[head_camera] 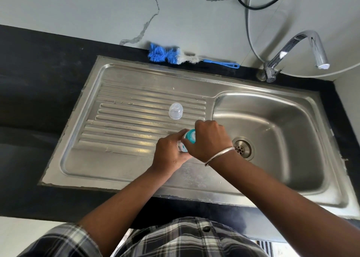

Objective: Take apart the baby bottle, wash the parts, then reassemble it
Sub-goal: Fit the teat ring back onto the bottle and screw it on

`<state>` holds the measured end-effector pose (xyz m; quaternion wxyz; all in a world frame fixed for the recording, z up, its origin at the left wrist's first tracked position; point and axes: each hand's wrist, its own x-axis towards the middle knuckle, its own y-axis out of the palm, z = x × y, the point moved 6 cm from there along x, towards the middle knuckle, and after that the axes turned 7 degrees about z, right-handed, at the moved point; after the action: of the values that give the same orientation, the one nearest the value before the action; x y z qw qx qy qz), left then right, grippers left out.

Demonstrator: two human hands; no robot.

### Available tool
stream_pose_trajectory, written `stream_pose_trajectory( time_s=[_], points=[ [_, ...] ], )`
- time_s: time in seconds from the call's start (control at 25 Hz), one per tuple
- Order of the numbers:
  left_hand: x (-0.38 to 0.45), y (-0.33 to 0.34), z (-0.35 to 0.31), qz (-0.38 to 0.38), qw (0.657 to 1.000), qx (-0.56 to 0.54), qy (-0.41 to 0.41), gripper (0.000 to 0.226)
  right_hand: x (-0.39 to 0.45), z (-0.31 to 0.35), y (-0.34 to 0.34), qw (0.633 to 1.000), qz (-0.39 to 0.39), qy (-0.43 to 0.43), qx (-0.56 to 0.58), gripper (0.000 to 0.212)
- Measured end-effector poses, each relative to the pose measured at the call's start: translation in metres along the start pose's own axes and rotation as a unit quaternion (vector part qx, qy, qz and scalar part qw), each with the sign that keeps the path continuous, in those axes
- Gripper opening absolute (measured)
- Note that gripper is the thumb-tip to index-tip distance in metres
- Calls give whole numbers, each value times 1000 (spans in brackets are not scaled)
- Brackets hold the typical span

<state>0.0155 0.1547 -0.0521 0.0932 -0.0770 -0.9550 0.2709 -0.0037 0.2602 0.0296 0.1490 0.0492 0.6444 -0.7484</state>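
Note:
I hold the baby bottle (183, 147) over the drainboard of the steel sink (116, 171). My left hand (169, 153) wraps the clear bottle body from below. Fingers of my right hand (209, 139), which wears a metal bangle, close around the teal screw ring (190, 134) at the top. Most of the bottle is hidden by both hands. The clear dome cap (176, 110) lies apart on the ribbed drainboard, farther from me.
A blue and white bottle brush (175, 56) lies on the black counter behind the sink. The chrome tap (300, 50) stands at the back right over the basin, whose drain (243, 148) is just right of my hands. A black cable hangs on the wall.

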Motion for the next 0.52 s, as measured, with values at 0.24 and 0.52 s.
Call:
stream_pose_trajectory(
  time_s=[0.24, 0.52],
  points=[
    [-2, 3, -3, -4, 1000, -3, -11, 58, 0, -1, -3, 999, 15, -30, -19, 40],
    [-5, 4, 3, -28, 998, 4, -49, 65, 61, -38, -27, 989, 14, -37, 140, 59]
  ],
)
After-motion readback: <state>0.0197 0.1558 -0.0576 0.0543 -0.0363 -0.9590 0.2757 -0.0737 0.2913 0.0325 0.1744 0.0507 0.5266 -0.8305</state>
